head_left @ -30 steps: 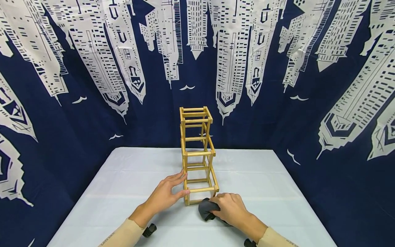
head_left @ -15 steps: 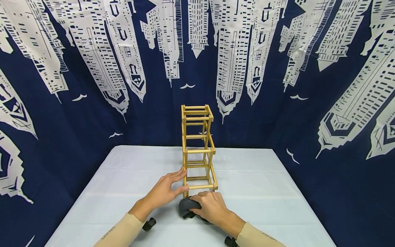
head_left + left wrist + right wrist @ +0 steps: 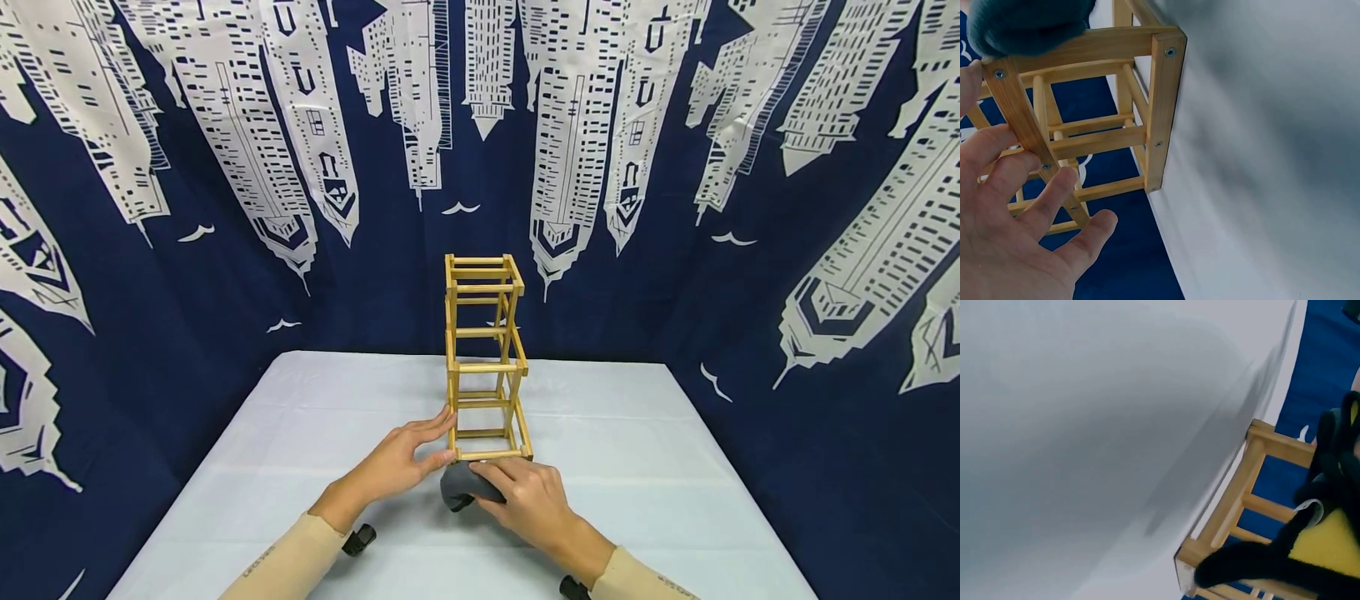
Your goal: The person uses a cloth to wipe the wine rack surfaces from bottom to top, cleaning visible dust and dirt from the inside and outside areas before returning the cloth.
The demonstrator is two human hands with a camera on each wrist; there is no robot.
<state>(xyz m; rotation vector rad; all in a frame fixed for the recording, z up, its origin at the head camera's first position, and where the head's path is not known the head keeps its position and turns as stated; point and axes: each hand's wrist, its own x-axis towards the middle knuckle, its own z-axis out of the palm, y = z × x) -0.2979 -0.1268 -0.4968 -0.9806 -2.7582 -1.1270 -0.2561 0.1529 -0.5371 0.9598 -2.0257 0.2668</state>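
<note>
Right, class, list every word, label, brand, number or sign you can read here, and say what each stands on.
No words or numbers are readable.
Left sleeve: lettering, too small to read.
Right sleeve: likewise too small.
Pale strip on the dark fabric item: nothing legible.
Backdrop: building drawings, no readable words.

Small lettering on left sleeve (image 3: 291,554) and right sleeve (image 3: 636,580), unreadable

Head: forward, down; wrist views: close, sharing rack (image 3: 487,367).
</note>
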